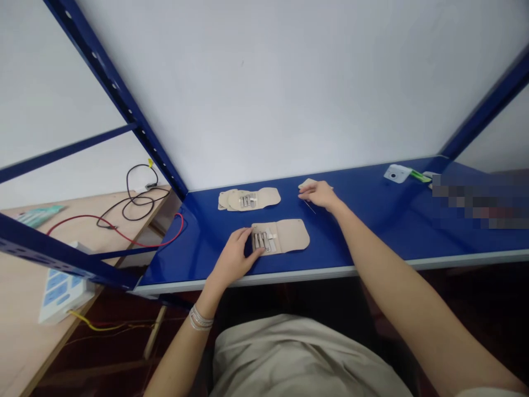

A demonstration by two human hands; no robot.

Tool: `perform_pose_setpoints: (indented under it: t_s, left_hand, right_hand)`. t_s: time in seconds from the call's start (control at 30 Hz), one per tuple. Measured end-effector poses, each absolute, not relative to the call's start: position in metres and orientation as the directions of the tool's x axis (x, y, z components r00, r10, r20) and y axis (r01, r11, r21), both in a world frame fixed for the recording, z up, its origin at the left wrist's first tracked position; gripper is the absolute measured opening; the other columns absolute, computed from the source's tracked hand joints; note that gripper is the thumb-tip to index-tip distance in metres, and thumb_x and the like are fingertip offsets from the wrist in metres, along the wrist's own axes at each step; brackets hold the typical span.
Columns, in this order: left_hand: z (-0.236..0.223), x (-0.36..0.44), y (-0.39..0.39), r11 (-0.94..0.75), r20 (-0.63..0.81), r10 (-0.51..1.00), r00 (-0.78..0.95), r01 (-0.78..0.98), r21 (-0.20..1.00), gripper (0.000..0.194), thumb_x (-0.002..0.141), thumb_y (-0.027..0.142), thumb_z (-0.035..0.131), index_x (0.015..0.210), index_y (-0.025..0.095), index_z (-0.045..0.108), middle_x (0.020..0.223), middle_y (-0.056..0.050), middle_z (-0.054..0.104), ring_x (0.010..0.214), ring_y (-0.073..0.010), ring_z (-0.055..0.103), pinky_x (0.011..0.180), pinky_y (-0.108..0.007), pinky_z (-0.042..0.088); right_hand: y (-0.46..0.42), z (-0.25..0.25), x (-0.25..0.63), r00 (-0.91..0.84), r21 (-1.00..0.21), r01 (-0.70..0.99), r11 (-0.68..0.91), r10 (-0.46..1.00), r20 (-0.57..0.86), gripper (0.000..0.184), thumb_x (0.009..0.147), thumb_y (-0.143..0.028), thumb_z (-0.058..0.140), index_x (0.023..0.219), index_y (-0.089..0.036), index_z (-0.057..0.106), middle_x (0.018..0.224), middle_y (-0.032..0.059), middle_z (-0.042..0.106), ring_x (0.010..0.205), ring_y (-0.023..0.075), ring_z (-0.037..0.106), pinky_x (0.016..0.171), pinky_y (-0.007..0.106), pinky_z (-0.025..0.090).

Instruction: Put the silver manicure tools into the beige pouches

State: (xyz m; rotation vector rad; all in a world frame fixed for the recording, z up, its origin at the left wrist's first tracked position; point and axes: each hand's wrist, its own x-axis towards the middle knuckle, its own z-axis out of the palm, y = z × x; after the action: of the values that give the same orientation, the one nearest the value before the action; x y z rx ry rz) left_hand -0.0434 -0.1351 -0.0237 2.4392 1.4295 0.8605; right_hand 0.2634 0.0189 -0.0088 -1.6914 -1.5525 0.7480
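An open beige manicure case [292,234] lies on the blue shelf, several small metal tools tucked in its left half. My left hand [235,255] grips that case's left edge, thumb at the front and fingers along the side. Farther back, my right hand [319,194] is closed in a pinch around a thin metal tool [309,207], which points down toward the shelf. Partly hidden behind that hand is another beige piece [308,182]. At the back left, several overlapping beige cases [268,197] lie together, the rightmost one open with metal tools showing.
A white device with a round dark lens [397,173] and a green strip [419,175] lie at the right. Blue uprights [119,91] frame the shelf [343,256]. On the wooden table at left are a power strip [64,292], a black cable [124,205] and a red cable [88,216].
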Motion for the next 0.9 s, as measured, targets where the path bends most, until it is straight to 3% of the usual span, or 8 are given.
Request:
perform_pose_setpoints:
  t_s: [0.2,0.73,0.83,0.9]
  left_hand:
    - [-0.024,-0.044,-0.134,-0.526,0.393,0.840,0.374,0.736,0.425,0.057,0.087,0.046,0.058,0.132,0.013,0.047,0.130,-0.017,0.053,0.123,-0.0274,0.049,0.108,-0.046,0.039]
    - [-0.023,-0.043,-0.135,-0.523,0.395,0.841,0.369,0.738,0.427,0.056,0.087,0.045,0.058,0.132,0.014,0.048,0.130,-0.017,0.053,0.123,-0.0282,0.049,0.107,-0.048,0.040]
    - [-0.024,-0.043,-0.135,-0.528,0.403,0.838,0.368,0.734,0.428,0.055,0.087,0.045,0.058,0.132,0.015,0.048,0.129,-0.016,0.053,0.123,-0.0285,0.049,0.107,-0.048,0.041]
    - [-0.024,-0.043,-0.135,-0.530,0.406,0.836,0.369,0.734,0.425,0.055,0.087,0.044,0.058,0.132,0.014,0.048,0.129,-0.016,0.053,0.122,-0.0279,0.049,0.107,-0.047,0.041]
  right_hand:
    - [0.015,-0.009,0.264,0.261,-0.743,0.657,-0.126,0.963,0.067,0.017,0.066,-0.022,0.074,0.081,-0.015,0.073,0.083,0.0073,0.073,0.084,0.0217,0.069,0.082,0.031,0.053]
    - [0.012,-0.007,0.262,0.331,-0.696,0.699,-0.167,0.938,0.107,0.020,0.062,-0.028,0.078,0.077,-0.016,0.072,0.083,0.0087,0.072,0.089,0.0232,0.067,0.086,0.033,0.051]
    - [0.006,-0.001,0.257,0.287,-0.702,0.705,-0.100,0.946,0.153,0.020,0.067,-0.029,0.074,0.081,-0.015,0.072,0.085,0.0080,0.072,0.087,0.0212,0.067,0.085,0.032,0.050]
    - [-0.001,0.004,0.247,0.132,-0.710,0.702,0.048,0.972,0.196,0.022,0.070,-0.032,0.072,0.084,-0.014,0.072,0.084,0.0074,0.072,0.081,0.0195,0.067,0.080,0.030,0.051]
